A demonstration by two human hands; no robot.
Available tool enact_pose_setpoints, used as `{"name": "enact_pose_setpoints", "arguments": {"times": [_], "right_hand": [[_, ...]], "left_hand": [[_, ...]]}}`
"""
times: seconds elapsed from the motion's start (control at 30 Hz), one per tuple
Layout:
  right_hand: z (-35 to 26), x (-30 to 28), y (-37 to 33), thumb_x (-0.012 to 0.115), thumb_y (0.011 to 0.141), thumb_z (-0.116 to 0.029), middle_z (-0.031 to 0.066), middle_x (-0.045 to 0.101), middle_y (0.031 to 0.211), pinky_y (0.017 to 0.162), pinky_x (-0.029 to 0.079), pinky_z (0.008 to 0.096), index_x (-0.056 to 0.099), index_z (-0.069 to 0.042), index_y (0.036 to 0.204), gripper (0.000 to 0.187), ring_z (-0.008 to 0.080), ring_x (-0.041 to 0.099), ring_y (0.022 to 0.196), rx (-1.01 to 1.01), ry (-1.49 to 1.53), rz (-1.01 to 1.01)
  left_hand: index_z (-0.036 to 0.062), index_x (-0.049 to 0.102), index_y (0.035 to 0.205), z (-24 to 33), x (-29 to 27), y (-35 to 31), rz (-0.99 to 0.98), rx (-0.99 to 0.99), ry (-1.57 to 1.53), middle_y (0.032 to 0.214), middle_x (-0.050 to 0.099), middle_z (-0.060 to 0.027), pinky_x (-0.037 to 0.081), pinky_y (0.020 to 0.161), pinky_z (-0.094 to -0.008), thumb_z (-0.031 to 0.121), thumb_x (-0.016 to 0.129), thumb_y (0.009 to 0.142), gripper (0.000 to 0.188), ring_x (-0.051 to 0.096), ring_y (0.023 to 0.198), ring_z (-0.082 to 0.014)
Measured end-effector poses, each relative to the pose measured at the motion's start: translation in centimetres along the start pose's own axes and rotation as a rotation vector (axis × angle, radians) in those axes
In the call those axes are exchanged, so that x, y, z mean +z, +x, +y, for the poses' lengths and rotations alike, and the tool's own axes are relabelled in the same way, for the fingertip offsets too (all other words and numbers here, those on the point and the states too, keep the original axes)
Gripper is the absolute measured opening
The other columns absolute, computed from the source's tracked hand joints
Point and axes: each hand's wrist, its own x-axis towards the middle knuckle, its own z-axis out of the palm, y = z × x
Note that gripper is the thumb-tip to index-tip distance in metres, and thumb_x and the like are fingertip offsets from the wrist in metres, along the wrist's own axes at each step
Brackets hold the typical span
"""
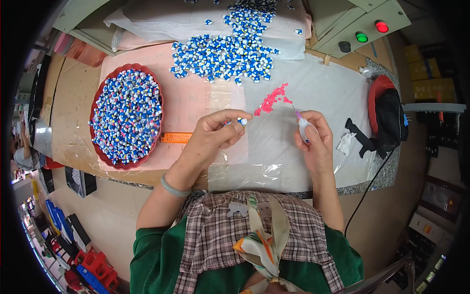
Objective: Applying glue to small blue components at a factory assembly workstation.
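My left hand (215, 130) pinches a small blue-and-white figurine (242, 121) between thumb and fingertips. In my right hand (316, 139) is a small white glue bottle (304, 128) with a purple collar and a thin needle tip. That needle points up and left, its end by a scatter of tiny pink pieces (270, 102) on the white sheet. A large heap of blue-and-white figurines (220, 59) lies beyond my hands. To the left, a red scalloped tray (161, 125) is full of similar figurines, some showing pink bits.
An orange ruler-like strip (176, 137) lies beside the tray. At the right are a black bag (389, 120), a crumpled white tissue (346, 143) and a hanging black cord (362, 206). A machine panel (360, 34) with red and green buttons stands at the far right.
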Motion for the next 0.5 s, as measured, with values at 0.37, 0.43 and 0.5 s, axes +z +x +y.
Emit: {"name": "enact_pose_setpoints", "arguments": {"times": [0.37,0.43,0.5], "right_hand": [[-1.3,1.1,0.0,0.069,0.087,-0.015,0.0103,0.062,0.095,0.046,0.037,0.0198,0.055,-0.004,0.107,0.027,0.0107,0.053,0.059,-0.138,0.068,0.069],[-1.9,1.8,-0.1,0.070,0.086,-0.014,0.0120,0.063,0.095,0.046,0.038,0.0201,0.055,-0.003,0.108,0.028,0.0109,0.053,0.058,-0.157,0.050,0.077],[-2.6,2.6,-0.5,0.068,0.088,-0.016,0.0137,0.065,0.092,0.048,0.039,0.0198,0.053,-0.001,0.115,0.034,0.0109,0.054,0.058,-0.212,-0.083,0.076]], "left_hand": [[-0.0002,0.063,0.113,-0.6,1.1,-1.5,0.002,-0.013,-0.030,0.082,0.060,-0.0020,0.035,0.054,-0.0192,0.006,0.060,0.091,0.023,0.046,0.065,-0.0054],[-0.0002,0.063,0.113,-1.0,1.0,-1.4,-0.015,-0.027,-0.025,0.082,0.060,-0.0023,0.035,0.054,-0.0192,0.006,0.060,0.091,0.023,0.047,0.065,-0.0056],[0.0002,0.061,0.114,-1.5,1.1,-1.3,-0.075,0.028,-0.054,0.083,0.060,-0.0031,0.035,0.054,-0.0196,0.005,0.060,0.091,0.024,0.048,0.064,-0.0058]]}}
